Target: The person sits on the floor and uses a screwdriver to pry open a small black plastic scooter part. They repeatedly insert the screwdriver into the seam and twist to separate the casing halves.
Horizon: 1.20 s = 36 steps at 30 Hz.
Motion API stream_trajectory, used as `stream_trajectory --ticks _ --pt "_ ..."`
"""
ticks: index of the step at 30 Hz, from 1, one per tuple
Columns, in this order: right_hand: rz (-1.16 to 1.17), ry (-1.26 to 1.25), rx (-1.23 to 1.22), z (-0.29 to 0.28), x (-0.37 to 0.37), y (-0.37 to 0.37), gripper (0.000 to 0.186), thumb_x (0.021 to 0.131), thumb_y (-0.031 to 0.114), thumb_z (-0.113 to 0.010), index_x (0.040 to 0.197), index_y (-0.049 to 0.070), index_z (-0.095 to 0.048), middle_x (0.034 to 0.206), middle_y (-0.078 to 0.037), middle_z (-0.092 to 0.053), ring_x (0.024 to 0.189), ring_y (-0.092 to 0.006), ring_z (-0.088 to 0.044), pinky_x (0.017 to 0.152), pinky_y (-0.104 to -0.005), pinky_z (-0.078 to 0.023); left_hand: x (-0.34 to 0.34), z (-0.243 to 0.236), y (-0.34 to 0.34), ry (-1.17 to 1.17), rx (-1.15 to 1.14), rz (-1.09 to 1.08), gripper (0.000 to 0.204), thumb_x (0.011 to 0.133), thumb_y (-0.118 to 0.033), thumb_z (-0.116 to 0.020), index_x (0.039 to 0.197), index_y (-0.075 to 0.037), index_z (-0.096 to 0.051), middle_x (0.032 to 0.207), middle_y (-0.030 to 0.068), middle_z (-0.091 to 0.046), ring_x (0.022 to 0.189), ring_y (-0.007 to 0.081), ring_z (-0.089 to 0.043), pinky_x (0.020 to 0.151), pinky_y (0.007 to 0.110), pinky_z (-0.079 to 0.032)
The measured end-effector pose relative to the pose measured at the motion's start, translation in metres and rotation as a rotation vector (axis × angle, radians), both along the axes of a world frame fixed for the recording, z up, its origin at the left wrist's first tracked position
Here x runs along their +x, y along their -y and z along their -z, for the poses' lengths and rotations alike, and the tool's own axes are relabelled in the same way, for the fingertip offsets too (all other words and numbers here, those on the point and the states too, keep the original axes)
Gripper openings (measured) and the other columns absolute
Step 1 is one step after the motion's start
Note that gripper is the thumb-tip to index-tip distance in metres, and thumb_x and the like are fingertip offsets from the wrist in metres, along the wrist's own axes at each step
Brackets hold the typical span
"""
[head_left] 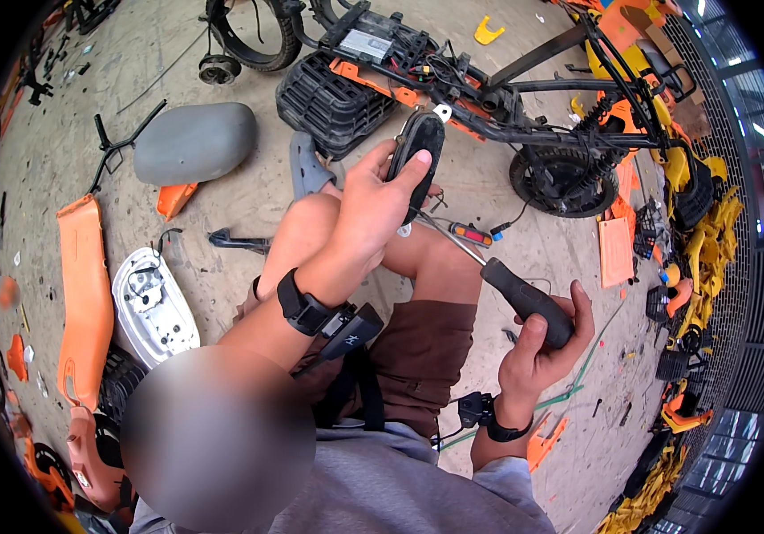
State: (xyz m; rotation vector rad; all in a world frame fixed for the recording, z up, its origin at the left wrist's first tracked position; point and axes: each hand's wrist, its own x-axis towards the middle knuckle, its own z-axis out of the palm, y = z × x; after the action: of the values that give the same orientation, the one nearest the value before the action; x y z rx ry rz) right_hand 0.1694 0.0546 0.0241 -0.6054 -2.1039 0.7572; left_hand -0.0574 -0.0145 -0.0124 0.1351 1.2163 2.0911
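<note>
My left hand grips an oblong black part with pale tabs at its ends, holding it upright above my knees with the thumb pressed on its face. In my right hand is a screwdriver, its dark handle held between thumb and fingers. The metal shaft slants up and left toward the lower end of the black part; whether its tip touches the part I cannot tell. Just beyond the shaft, a small red and orange light with a wire lies on the floor.
Ahead stands a stripped scooter frame with a black crate beside it. To the left lie a grey seat, a long orange panel and a white shell. Yellow and orange panels are heaped along the right.
</note>
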Motion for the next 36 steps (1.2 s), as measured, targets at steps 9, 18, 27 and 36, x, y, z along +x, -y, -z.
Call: stream_trajectory --ticks 9,18,27,36 --pt "0.044 -0.027 -0.093 -0.001 -0.004 0.006 0.068 0.085 0.016 -0.06 0.142 -0.002 -0.027 0.116 -0.019 -0.05 0.093 -0.0206 -0.054 0.084 -0.0331 -0.046 0.0 -0.002 0.001 0.013 -0.008 -0.001 0.028 0.094 -0.017 -0.062 0.114 0.001 -0.056 0.092 0.0056 -0.064 0.077 0.0157 -0.068 0.064 0.025 -0.053" --pt "0.069 0.004 -0.132 -0.004 -0.005 0.005 0.071 0.084 0.019 -0.061 0.143 -0.002 -0.026 0.112 -0.019 -0.052 0.094 -0.0213 -0.054 0.085 -0.0332 -0.045 0.0 -0.002 0.001 0.02 -0.025 0.0 0.029 0.094 -0.017 -0.062 0.115 0.002 -0.056 0.091 0.0056 -0.064 0.076 0.015 -0.067 0.062 0.024 -0.051" --pt "0.04 -0.037 -0.178 -0.005 -0.011 0.009 0.07 0.084 0.016 -0.06 0.143 -0.002 -0.026 0.107 -0.018 -0.055 0.095 -0.0218 -0.054 0.086 -0.0322 -0.044 -0.001 -0.001 0.0 0.001 -0.03 -0.025 0.029 0.094 -0.017 -0.062 0.115 0.002 -0.055 0.092 0.0058 -0.064 0.076 0.015 -0.067 0.062 0.024 -0.051" --pt "0.035 0.03 -0.138 -0.006 -0.008 0.006 0.069 0.085 0.014 -0.062 0.142 -0.003 -0.027 0.101 -0.014 -0.057 0.09 -0.0191 -0.054 0.086 -0.032 -0.042 -0.002 -0.002 0.001 -0.015 -0.04 -0.026 0.031 0.094 -0.017 -0.063 0.116 0.003 -0.055 0.092 0.0058 -0.064 0.077 0.015 -0.067 0.063 0.024 -0.052"
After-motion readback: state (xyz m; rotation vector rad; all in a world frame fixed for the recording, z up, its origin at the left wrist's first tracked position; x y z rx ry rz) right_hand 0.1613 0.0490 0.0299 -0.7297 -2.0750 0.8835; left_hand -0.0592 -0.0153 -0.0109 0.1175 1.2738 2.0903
